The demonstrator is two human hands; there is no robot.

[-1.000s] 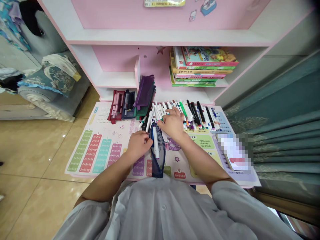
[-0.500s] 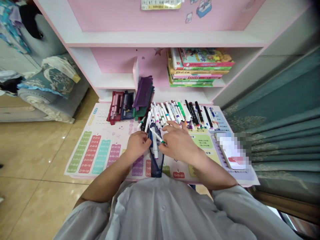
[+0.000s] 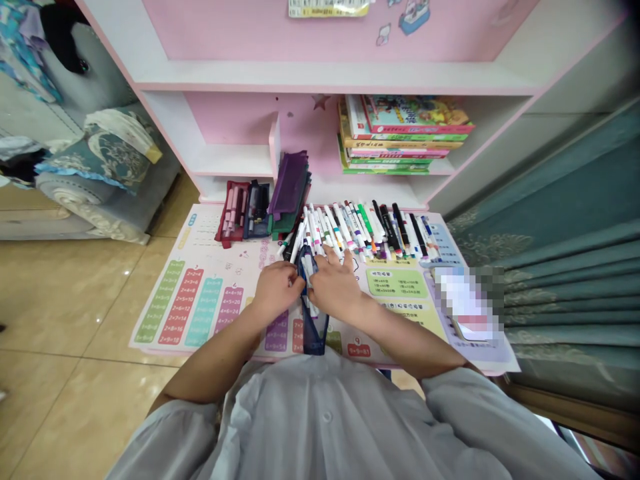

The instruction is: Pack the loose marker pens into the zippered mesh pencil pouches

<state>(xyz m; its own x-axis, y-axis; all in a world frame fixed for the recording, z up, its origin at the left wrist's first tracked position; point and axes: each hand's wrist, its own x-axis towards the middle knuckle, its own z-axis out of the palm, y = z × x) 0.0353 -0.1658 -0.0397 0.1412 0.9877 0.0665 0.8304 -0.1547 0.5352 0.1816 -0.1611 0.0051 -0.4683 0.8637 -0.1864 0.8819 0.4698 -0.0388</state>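
Note:
A dark navy mesh pencil pouch (image 3: 314, 337) lies on the printed desk mat (image 3: 175, 313), its open mouth pointing away from me and several white markers sticking out of it. My left hand (image 3: 277, 290) grips the pouch's left edge. My right hand (image 3: 334, 287) sits against the mouth on the other side, fingers spread over the markers there, partly hiding them. A long row of felt-tip markers (image 3: 360, 230) lies just beyond both hands, with some touching my right fingertips.
Beyond the mat stand a red pencil case (image 3: 233, 213), a dark open case (image 3: 257, 212) and purple pouches (image 3: 289, 187). Books (image 3: 405, 133) fill a pink-and-white shelf (image 3: 330, 77). A pixelated object (image 3: 467, 307) lies at the right, beside a teal curtain (image 3: 565, 300).
My right hand has moved left, up against the pouch mouth. The marker it held across the mouth no longer shows there. My left hand stays on the pouch.

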